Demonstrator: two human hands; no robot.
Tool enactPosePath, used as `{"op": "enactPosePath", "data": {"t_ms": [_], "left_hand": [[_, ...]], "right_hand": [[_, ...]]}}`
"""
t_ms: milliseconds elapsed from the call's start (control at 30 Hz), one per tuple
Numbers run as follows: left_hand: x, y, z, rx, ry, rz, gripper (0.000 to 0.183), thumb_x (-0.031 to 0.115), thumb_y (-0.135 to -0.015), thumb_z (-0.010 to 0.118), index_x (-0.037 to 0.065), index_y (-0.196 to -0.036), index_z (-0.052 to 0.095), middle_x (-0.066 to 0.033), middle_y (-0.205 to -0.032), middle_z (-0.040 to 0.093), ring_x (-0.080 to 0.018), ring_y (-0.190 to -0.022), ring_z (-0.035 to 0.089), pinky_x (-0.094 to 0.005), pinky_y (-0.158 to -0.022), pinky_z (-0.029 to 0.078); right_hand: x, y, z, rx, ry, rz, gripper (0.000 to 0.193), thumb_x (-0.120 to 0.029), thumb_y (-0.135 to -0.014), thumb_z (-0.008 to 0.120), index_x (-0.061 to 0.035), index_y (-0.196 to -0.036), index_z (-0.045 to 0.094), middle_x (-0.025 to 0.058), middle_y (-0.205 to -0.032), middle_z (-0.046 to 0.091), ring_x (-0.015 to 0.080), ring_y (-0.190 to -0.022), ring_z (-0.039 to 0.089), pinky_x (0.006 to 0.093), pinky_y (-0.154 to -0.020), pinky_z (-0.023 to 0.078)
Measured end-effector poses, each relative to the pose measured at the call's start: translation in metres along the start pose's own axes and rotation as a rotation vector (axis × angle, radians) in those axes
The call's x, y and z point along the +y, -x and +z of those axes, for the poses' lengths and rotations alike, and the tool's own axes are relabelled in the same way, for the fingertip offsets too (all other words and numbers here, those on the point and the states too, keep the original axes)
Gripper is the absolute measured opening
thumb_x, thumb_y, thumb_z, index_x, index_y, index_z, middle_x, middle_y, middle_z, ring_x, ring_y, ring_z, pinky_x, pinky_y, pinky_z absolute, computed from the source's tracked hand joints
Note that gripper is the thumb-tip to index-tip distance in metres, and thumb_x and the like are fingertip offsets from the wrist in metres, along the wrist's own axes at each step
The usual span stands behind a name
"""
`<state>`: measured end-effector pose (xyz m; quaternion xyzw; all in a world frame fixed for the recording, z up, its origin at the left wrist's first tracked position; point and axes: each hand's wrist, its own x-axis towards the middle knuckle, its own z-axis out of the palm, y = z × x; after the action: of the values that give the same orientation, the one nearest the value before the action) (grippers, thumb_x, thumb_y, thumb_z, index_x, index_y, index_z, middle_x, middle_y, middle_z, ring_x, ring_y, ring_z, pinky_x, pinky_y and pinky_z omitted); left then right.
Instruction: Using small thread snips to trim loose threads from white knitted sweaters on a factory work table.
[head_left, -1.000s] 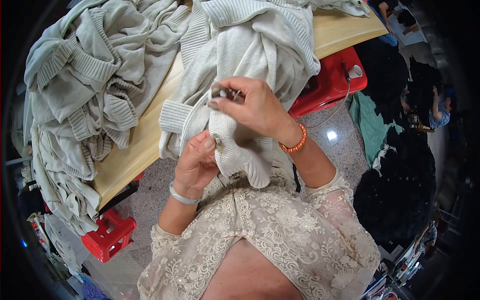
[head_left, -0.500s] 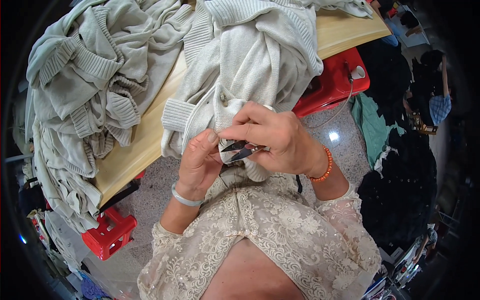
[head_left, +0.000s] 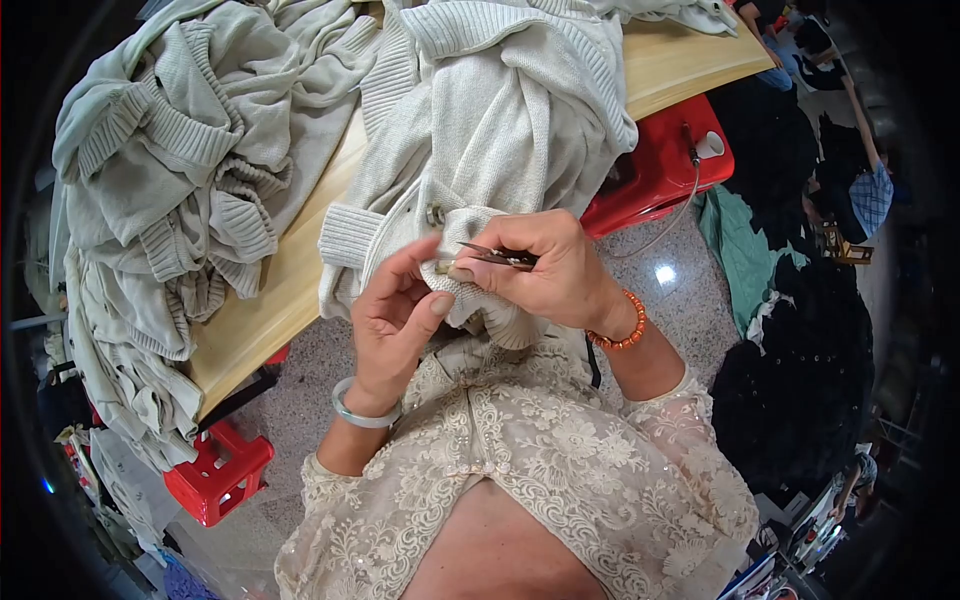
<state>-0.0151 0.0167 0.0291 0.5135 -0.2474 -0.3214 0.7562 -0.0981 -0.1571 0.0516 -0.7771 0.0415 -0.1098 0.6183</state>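
Item under handling: 1 knitted garment (head_left: 490, 120), pale grey-cream, lying bunched over the near edge of a light wooden table (head_left: 690, 72), its lower part hanging in front of the person's waist. The knit is fine and matt, falling in long soft folds. A wide ribbed band (head_left: 460, 30) crosses the upper part; a ribbed cuff (head_left: 349, 235) with straight vertical ribs juts out at the left. The lower end, below the right hand, is ribbed also and curls under. Along the worked edge sit 2 small fittings, apparently buttons: a dark button (head_left: 435, 214) above and a paler button (head_left: 443, 267) beside the right thumb. Their finer detail is too small to tell.

Right hand (head_left: 548, 268): closed around small dark metal snips (head_left: 497, 257), blades pointing to the upper left, just over the fabric; thumb tip at the paler button. Left hand (head_left: 388, 318): spread, thumb and forefinger parted, just beside the same edge; whether its fingertips touch the cloth cannot be told.

Surroundings: a heap of similar knitwear (head_left: 190, 150) covers the table's left side. 2 red stools stand by, 1 at the right (head_left: 655, 165) and 1 at the lower left (head_left: 222, 475). Green cloth (head_left: 735, 250) and black cloth (head_left: 800, 390) lie further right.
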Motion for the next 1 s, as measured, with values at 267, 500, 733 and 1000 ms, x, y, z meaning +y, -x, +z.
{"op": "enactPosePath", "data": {"t_ms": [267, 500, 733, 1000], "left_hand": [[-0.006, -0.001, -0.009, 0.068, -0.232, -0.148, 0.022, 0.003, -0.085, 0.062, 0.000, -0.106, 0.059, -0.0001, -0.087, 0.060, -0.0061, -0.074, 0.055, -0.0196, -0.064, 0.045], [-0.006, 0.001, -0.005, -0.014, -0.167, -0.089, 0.023, 0.008, -0.089, 0.060, -0.004, -0.108, 0.057, -0.0036, -0.095, 0.062, -0.0080, -0.081, 0.055, -0.0209, -0.076, 0.043], [-0.003, 0.001, -0.014, 0.049, -0.298, -0.107, 0.023, 0.001, -0.086, 0.059, -0.002, -0.109, 0.059, -0.0026, -0.091, 0.062, -0.0087, -0.080, 0.057, -0.0222, -0.072, 0.046], [-0.012, -0.001, -0.007, 0.039, 0.024, -0.081, 0.026, 0.000, -0.088, 0.061, -0.006, -0.113, 0.057, -0.0056, -0.091, 0.065, -0.0091, -0.078, 0.060, -0.0220, -0.071, 0.050]], "right_hand": [[0.014, -0.001, 0.001, 0.094, 0.028, -0.006, 0.018, -0.016, -0.082, 0.071, 0.0005, -0.082, 0.065, 0.0003, -0.060, 0.053, 0.0029, -0.061, 0.046, 0.0226, -0.051, 0.039], [0.005, 0.007, 0.005, 0.135, -0.058, -0.022, 0.017, -0.012, -0.083, 0.068, 0.0021, -0.078, 0.061, 0.0009, -0.060, 0.052, 0.0034, -0.059, 0.043, 0.0245, -0.052, 0.037], [0.008, 0.007, 0.002, 0.112, -0.010, -0.063, 0.028, -0.014, -0.085, 0.068, 0.0007, -0.108, 0.061, 0.0055, -0.086, 0.063, 0.0046, -0.079, 0.053, 0.0233, -0.067, 0.047], [-0.010, 0.032, -0.024, 0.100, 0.307, -0.070, 0.036, 0.001, -0.080, 0.062, 0.0033, -0.116, 0.059, 0.0088, -0.078, 0.055, 0.0152, -0.064, 0.050, 0.0254, -0.058, 0.040]]}}
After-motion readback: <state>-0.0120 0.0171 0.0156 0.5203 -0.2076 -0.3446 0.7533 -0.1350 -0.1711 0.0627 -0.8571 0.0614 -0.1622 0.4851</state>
